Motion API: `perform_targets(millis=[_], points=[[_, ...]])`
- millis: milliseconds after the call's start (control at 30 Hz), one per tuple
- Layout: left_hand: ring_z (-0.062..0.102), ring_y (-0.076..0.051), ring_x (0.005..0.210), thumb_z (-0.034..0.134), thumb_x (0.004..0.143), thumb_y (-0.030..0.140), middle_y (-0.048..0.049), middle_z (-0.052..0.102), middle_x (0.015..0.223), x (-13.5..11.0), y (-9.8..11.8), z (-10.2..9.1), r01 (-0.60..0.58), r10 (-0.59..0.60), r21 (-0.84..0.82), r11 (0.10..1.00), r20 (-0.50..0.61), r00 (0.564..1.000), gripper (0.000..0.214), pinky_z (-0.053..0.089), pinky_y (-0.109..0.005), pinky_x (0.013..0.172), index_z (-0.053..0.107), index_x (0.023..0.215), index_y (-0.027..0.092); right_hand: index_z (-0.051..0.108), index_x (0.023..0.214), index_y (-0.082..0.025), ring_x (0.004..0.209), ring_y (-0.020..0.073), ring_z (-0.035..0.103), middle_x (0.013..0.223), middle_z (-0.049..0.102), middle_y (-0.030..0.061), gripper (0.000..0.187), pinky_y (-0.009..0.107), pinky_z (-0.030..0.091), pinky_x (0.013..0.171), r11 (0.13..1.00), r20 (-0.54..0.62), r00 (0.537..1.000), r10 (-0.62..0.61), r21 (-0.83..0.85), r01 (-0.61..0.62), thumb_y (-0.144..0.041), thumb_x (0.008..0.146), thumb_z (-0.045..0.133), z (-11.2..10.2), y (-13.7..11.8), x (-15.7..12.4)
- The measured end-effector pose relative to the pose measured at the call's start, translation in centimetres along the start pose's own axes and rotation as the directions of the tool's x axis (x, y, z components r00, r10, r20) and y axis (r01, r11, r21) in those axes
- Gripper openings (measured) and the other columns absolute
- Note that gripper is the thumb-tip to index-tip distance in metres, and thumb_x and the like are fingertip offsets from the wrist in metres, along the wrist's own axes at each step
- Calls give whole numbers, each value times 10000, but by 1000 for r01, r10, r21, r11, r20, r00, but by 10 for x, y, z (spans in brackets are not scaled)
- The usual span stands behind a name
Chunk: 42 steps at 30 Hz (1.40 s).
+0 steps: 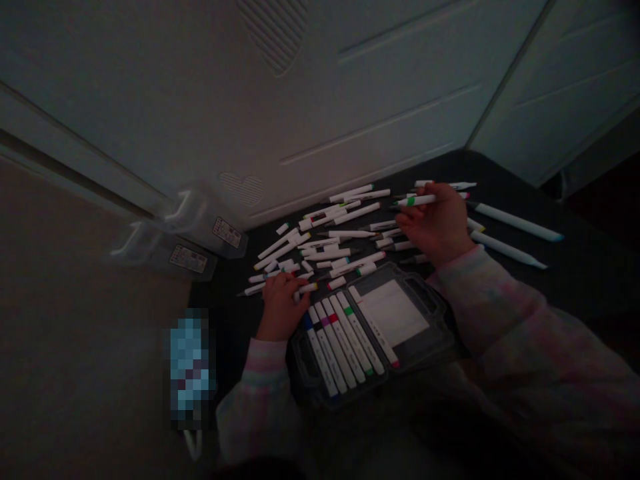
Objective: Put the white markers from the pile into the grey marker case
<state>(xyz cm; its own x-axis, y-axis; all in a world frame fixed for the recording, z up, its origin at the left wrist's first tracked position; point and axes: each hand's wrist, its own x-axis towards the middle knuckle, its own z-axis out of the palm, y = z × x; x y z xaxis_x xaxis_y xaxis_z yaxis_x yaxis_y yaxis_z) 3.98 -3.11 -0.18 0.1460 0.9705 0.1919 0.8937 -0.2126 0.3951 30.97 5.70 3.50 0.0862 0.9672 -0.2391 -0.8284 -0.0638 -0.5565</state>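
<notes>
My right hand [436,223] is raised over the scattered pens and pinches a white marker [424,200] with a green band, its dark tip pointing left. On the left, my left hand [284,303] has its fingers closed around a short white marker cap [307,289] with a yellow end. Just right of that hand lies an opened plastic marker case [330,401]. Several white markers [345,340] with coloured bands stand side by side in its near half. One more marker [374,327] with a pink end lies near the hinge, beside a white card [393,312] in the other half.
Loose markers and caps [327,254] cover the dark tabletop [530,280]. Uncapped markers [517,221] lie at the right. Two clear plastic boxes [205,223] with labels stand at the table's left edge. A white panelled surface [360,107] rises behind. A blurred blue object [190,363] is at the lower left.
</notes>
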Motion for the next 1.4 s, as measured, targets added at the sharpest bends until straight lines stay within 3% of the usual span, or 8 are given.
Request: perform_targets(millis=[367,633,800,1000,1200,1400], points=[[522,-195,916,540,744,277,-49,572,915,-5,-3,-7,38,-75,-308,951,-110,991,164,419,-368,813,562,890,206,359,573,-193,333,50,265,407,290,-76,132,196,227,356,1000,16,1000,4,-22,-4,-196,676,442,-4,0,3],[572,-160,913,504,779,247,-45,609,972,-8,2,-6,23,-75,-555,831,-72,995,137,464,-326,795,477,909,212,342,565,-197,335,56,269,399,285,-75,146,206,233,358,1000,1,1000,-7,-20,7,-191,673,441,-4,0,3],[576,-167,929,510,773,248,-48,614,991,-9,5,-7,23,-79,-615,788,-64,995,162,465,-341,802,443,918,218,345,566,-194,334,53,270,396,279,-76,143,201,229,359,1000,14,1000,9,-1,-9,-194,674,439,-6,0,4],[552,-177,927,479,782,233,-67,605,970,-9,4,-6,-56,26,-332,942,-94,995,139,443,-347,801,499,913,195,354,568,-194,334,47,265,412,295,-78,139,202,236,357,1000,10,1000,3,-23,-3,-204,675,441,-6,1,4],[525,-197,944,529,696,170,-30,622,906,-4,6,-3,-140,131,-171,975,-67,989,162,375,-381,869,587,843,207,355,566,-198,334,51,272,405,290,-76,156,202,231,354,1000,28,1000,5,-26,-4,-206,689,449,-7,1,4],[508,-213,912,482,722,188,-53,609,891,-6,-7,-9,-79,76,-15,997,-152,985,170,369,-391,834,602,842,191,347,564,-199,331,52,270,405,294,-78,169,209,232,362,1000,23,1000,-11,-28,12,-203,684,466,-5,0,3]])
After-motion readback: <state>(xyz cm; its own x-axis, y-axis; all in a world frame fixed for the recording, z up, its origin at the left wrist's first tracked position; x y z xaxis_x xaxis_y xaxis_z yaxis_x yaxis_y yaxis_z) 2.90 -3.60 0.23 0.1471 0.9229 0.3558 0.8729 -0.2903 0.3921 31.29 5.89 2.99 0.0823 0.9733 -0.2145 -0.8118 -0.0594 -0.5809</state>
